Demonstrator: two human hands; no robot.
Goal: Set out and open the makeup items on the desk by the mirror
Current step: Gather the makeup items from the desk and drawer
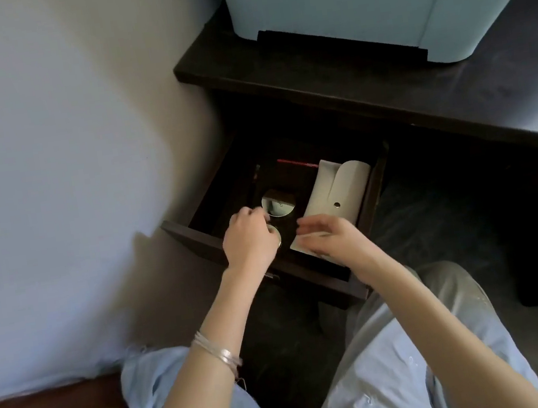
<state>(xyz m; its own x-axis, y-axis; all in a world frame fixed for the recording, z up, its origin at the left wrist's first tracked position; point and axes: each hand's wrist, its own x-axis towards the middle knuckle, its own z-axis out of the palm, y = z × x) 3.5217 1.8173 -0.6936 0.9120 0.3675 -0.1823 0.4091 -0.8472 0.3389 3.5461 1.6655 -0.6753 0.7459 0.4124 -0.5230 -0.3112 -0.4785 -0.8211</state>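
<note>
- Our left hand curls over a small round shiny compact, apparently gripping it inside the dark wooden drawer.
- Just beyond its fingertips lies a larger round mirrored compact.
- Our right hand, blurred and loosely open, hovers over the near end of a beige snap-flap pouch; we cannot tell whether it grips anything.

In the open drawer, the left hand curls around a small round compact; a mirror lies just beyond its fingertips. The right hand, blurred, hovers over a beige pouch.
</note>
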